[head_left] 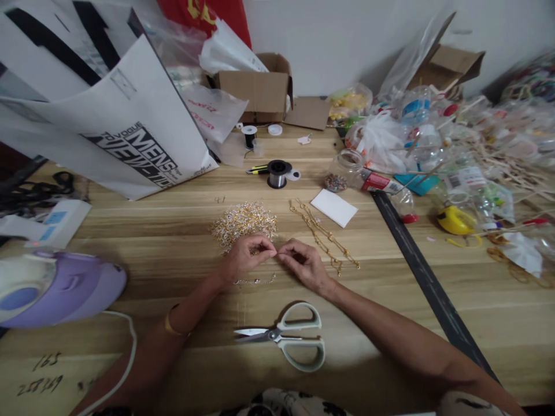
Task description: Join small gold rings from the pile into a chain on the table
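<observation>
My left hand [250, 255] and my right hand [306, 264] meet fingertip to fingertip over the table, each in a pinch. Whatever sits between the fingertips is too small to make out. Just behind my left hand lies a heap of small gold and silver chain pieces [245, 222]. A short silver chain [255, 281] rests on the wood below my hands. To the right of my right hand, gold chains [324, 234] are laid out lengthwise. Scissors [281, 335] with pale handles lie nearer to me, blades slightly apart and pointing left.
Wire spools [277, 173], a yellow cutter [258, 170] and a white card [334, 208] lie farther back. A large paper bag [143, 127] and a purple iron [65, 289] stand left. Bottles and plastic bags [377, 141] crowd the right beyond a dark strip [425, 271].
</observation>
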Available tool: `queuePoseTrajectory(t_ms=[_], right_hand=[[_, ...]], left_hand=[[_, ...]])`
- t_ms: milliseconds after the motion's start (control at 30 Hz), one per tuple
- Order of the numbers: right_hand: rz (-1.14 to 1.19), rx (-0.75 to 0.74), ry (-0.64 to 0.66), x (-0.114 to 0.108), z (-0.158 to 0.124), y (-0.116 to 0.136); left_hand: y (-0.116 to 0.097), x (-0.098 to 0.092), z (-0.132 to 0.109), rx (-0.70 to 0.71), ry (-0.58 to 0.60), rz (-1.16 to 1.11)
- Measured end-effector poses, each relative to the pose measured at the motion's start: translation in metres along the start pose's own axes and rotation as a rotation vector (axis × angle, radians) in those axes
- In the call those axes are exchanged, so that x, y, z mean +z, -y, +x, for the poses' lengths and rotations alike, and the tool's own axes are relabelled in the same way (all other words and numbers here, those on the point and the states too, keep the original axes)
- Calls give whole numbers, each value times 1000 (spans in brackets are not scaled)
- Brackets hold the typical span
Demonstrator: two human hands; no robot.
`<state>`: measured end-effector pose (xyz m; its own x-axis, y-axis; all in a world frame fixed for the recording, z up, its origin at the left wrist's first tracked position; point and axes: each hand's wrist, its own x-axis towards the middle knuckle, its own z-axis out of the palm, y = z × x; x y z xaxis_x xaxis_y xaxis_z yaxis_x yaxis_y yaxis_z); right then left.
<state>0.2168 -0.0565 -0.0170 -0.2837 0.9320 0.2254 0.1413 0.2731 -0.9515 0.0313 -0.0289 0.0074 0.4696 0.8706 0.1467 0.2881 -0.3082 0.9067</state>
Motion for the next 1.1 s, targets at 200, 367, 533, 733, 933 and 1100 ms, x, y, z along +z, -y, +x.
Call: queuePoseTrajectory(t_ms=[200, 367, 533, 733, 933, 1100], right_hand=[[0, -16, -2, 0, 0, -1], [-2, -9, -7, 0, 0, 0], [-8, 10, -33, 0, 1, 0], [1, 75, -47, 0, 0, -3], [39, 121, -62, 1, 0, -3], [77, 137, -64, 1, 0, -4]], left_hand=[[-1, -6, 1, -38, 19, 47], [5, -19, 2, -33, 40, 146], [13, -34, 3, 45, 114, 382], [13, -37, -1, 113, 234, 579], [13, -32, 1, 101, 189, 656], [16, -29, 1, 150, 135, 678]])
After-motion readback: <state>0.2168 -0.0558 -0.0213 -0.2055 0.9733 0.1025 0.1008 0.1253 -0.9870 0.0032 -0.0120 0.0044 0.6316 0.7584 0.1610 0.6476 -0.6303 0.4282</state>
